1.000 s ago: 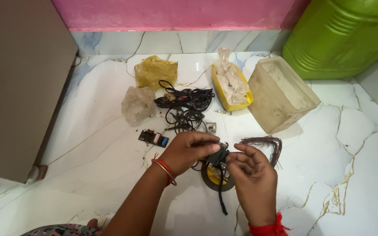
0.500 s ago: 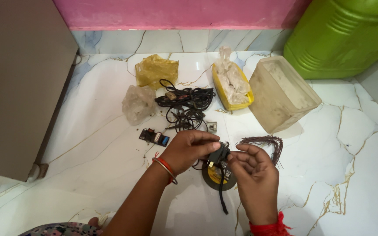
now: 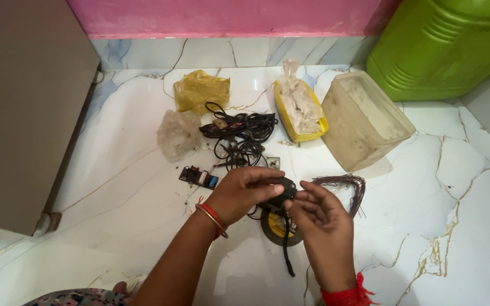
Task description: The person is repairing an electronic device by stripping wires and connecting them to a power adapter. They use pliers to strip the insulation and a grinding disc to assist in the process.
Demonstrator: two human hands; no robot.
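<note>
Both hands pinching one small black part over the marble floor.

Left hand point(image 3: 244, 192) is curled around the black part point(image 3: 282, 190), right hand point(image 3: 320, 218) grips it with fingertips, its cable point(image 3: 286, 249) dangling onto one tape roll point(image 3: 279, 226). Around it: one tangle of black wires point(image 3: 239, 133), one circuit board point(image 3: 198, 177), two plastic bags point(image 3: 201, 90), one yellow tray point(image 3: 301, 110), one clear tub point(image 3: 364, 122), one green drum point(image 3: 443, 45). Compared with half a second back, basically nothing moved, same grip.

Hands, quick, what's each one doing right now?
Left hand: closed on a small black part.
Right hand: fingers curled, pinching at the same black part's end, above a roll of tape.
</note>
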